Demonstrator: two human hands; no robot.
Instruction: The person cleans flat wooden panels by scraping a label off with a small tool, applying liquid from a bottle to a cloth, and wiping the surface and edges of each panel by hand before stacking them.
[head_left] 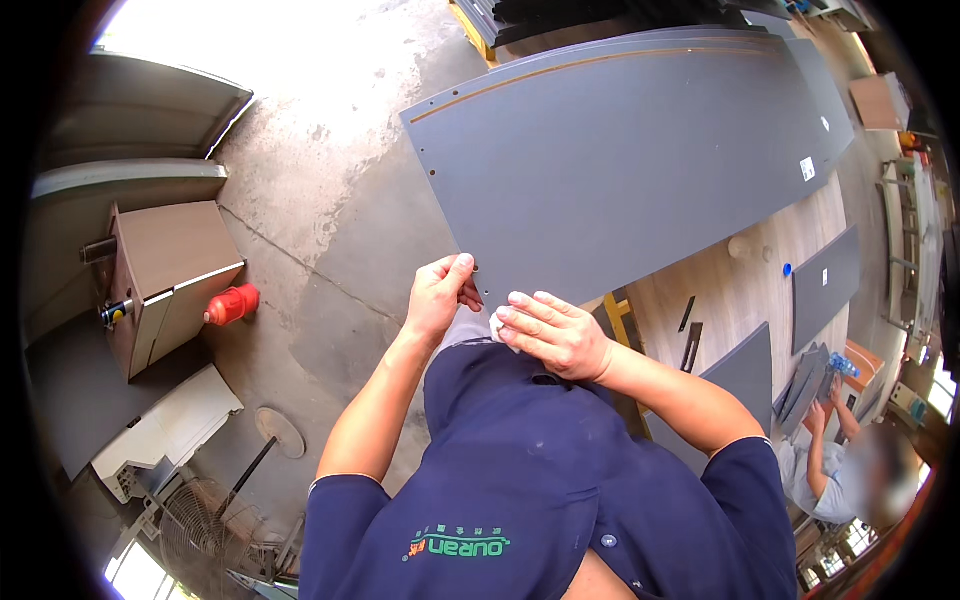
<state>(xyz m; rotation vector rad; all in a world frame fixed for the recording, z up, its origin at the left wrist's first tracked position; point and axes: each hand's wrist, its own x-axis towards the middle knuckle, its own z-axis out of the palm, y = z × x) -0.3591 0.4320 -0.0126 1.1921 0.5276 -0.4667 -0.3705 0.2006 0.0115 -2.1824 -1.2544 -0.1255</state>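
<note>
A large dark grey panel (620,160) with small drilled holes along its left end and a brown groove near its far edge lies in front of me. My left hand (440,295) pinches the panel's left edge near the closest corner, thumb on top and fingers curled at the side. At that corner my right hand (555,335) lies with its fingers close together, holding a small white wad (497,325), perhaps cloth or paper, against the near edge. Part of the wad is hidden under the fingers.
More grey panels lie under the large one. On the right, a wood-grain table (690,260) bears dark strips, a blue cap (787,269) and a smaller panel (826,285). A co-worker (820,465) is at the right. Left stand a brown cabinet (180,250), a red bottle (232,304) and a fan (195,520).
</note>
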